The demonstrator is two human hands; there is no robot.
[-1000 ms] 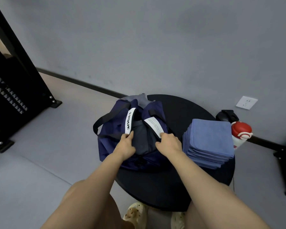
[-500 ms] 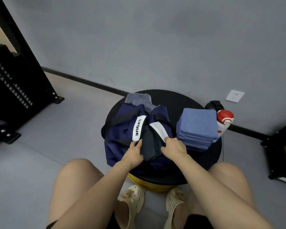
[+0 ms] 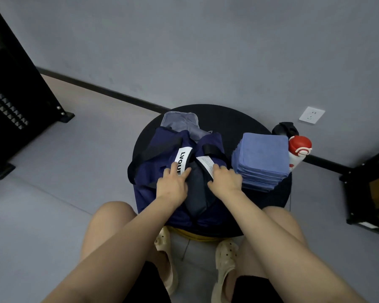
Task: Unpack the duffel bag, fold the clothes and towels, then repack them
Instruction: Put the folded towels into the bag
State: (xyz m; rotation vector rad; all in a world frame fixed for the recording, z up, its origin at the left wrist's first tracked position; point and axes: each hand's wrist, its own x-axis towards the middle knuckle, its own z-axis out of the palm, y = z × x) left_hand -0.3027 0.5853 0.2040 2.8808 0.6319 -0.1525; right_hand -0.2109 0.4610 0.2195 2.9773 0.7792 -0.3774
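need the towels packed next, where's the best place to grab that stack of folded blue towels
Probably from its two opposite sides, low down, one hand each. The stack of folded blue towels sits squared and loose on the round black table, so pinching the top would lift only a few. The navy duffel bag leaves its left side tight.

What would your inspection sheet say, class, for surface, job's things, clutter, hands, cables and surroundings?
Surface: round black table.
Job's things: navy fabric duffel bag on the table, mouth parted, dark cloth showing inside; stack of folded blue towels to its right; grey cloth behind the bag.
Clutter: red-and-white bottle and a black object beyond the towels.
Hands: left hand on the bag's white label; right hand on the opposite edge.
Cables: thin cable hanging by the table.
Surroundings: grey wall, white socket, black racks.
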